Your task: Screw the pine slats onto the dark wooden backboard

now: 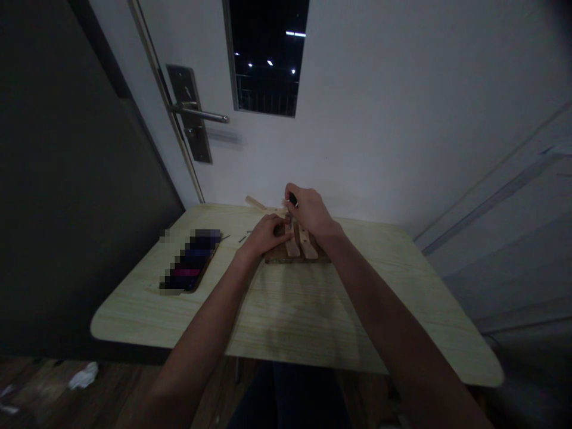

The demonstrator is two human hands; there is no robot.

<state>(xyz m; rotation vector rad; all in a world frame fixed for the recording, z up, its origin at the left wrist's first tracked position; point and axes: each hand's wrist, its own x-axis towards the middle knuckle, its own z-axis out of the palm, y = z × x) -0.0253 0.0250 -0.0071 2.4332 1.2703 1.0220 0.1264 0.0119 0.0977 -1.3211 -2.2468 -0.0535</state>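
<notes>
My right hand (308, 208) is closed round the black handle of a screwdriver (292, 198). It is held upright, with its lower end over a pale wooden strip (292, 247). My left hand (268, 233) grips that strip from the left side, with thumb and forefinger near the tool's lower end. A second pale wooden strip (308, 249) with small dark holes lies beside it, to the right. Both strips rest on a brown wooden board (274, 260). The tool's tip is too small and dark to make out.
Behind my hands, more pale wooden sticks (255, 203) lie on the light wood-grain table (295, 322). Small dark thin pieces (242, 239) lie left of my left hand. A phone (192, 262), partly blurred, lies further left. A door with a handle (201, 113) stands behind the table.
</notes>
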